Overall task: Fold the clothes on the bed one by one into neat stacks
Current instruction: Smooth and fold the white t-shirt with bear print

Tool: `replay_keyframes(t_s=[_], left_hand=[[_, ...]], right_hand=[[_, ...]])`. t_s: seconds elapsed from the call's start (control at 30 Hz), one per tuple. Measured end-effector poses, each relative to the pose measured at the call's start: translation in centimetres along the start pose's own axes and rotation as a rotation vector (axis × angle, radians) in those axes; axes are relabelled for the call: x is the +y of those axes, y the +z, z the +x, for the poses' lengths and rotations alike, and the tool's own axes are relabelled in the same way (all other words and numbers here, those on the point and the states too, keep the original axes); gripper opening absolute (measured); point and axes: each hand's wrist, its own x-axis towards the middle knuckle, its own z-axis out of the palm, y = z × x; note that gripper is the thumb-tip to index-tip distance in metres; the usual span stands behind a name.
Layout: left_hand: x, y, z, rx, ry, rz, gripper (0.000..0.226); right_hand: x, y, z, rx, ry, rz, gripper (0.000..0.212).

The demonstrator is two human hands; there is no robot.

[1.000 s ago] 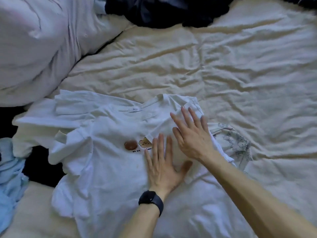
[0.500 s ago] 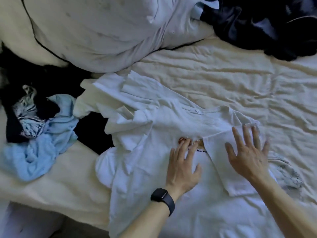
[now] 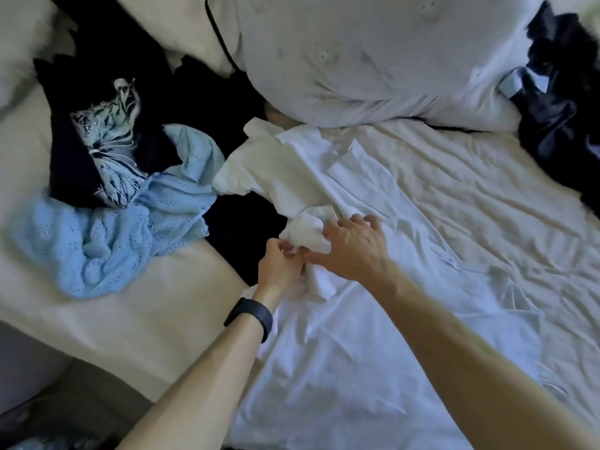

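A white T-shirt point(image 3: 373, 336) lies spread across the cream bed sheet point(image 3: 487, 196), its collar toward the pillows. Its left sleeve point(image 3: 306, 233) is bunched up at the shirt's left edge. My left hand point(image 3: 281, 269), with a black watch on the wrist, pinches the crumpled sleeve cloth from below. My right hand point(image 3: 350, 246) has reached across and grips the same bunch from the right, fingers curled into the fabric. A second white garment point(image 3: 259, 170) lies partly under the shirt's upper left.
A light blue knit point(image 3: 113, 238) and a black garment with a pale print point(image 3: 107, 138) lie in a heap at the left. Dark clothes point(image 3: 565, 102) sit at the upper right. A large white pillow point(image 3: 373, 53) fills the top. The bed's edge runs along the lower left.
The view has swung left. Both hands left the flat shirt front, moved to its left edge and took hold of the bunched sleeve.
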Motion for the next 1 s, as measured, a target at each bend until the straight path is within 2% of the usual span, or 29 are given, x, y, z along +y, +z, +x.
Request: replay_keyframes(t_s=[0.07, 0.13, 0.2, 0.27, 0.33, 0.4, 0.47, 0.5, 0.57, 0.63, 0.7, 0.73, 0.83, 0.9, 1.0], left_hand=[[0.2, -0.1, 1.1, -0.071, -0.051, 0.018, 0.042], [0.4, -0.3, 1.6, -0.126, -0.099, -0.025, 0.049], [0.7, -0.2, 1.7, -0.135, -0.166, -0.145, 0.068], [1.0, -0.2, 1.4, -0.131, -0.214, -0.179, 0.081], [1.0, 0.1, 1.1, -0.134, -0.176, -0.107, 0.075], [0.9, 0.3, 1.2, -0.139, -0.131, -0.068, 0.054], [0.7, 0.1, 0.9, -0.134, -0.118, -0.114, 0.031], [0.6, -0.2, 0.7, -0.115, -0.126, -0.184, 0.028], [0.4, -1.1, 0.0, -0.068, -0.154, -0.399, 0.036], [0.2, -2.0, -0.6, -0.071, -0.150, -0.536, 0.046], [0.3, -2.7, -1.2, -0.124, -0.170, -0.655, 0.042], [0.5, -2.9, -1.4, -0.160, -0.211, -0.753, 0.033], [0.9, -3.6, -1.9, -0.303, -0.422, -0.974, 0.014], [0.7, -3.5, -1.7, -0.347, -0.463, -0.973, 0.013], [1.1, -3.4, -1.5, -0.354, -0.406, -0.964, 0.010]], right_hand=[[-0.3, -0.8, 2.0, -0.175, -0.008, 0.020, 0.041], [0.0, -1.7, 2.9, -0.224, 0.017, 0.276, 0.022], [0.4, -2.6, 3.1, -0.220, 0.121, 0.512, 0.022], [0.7, -3.0, 3.2, -0.187, 0.287, 0.554, 0.033], [1.1, -3.0, 3.3, -0.248, 0.399, 0.400, 0.049], [1.2, -2.7, 3.1, -0.371, 0.370, 0.180, 0.056], [1.3, -3.2, 2.5, -0.419, 0.303, 0.067, 0.060], [1.3, -3.8, 2.1, -0.406, 0.271, 0.091, 0.061], [1.4, -5.1, 1.3, -0.370, 0.220, 0.177, 0.074], [1.7, -5.7, 1.1, -0.375, 0.165, 0.209, 0.053], [1.7, -5.6, 1.6, -0.291, 0.092, 0.279, 0.023], [1.7, -5.6, 2.0, -0.221, 0.091, 0.410, 0.016], [1.6, -5.5, 3.1, -0.120, 0.143, 0.849, 0.029], [1.2, -5.4, 3.8, -0.160, 0.186, 0.903, 0.033], [0.3, -5.8, 4.8, -0.356, 0.278, 0.838, 0.018]])
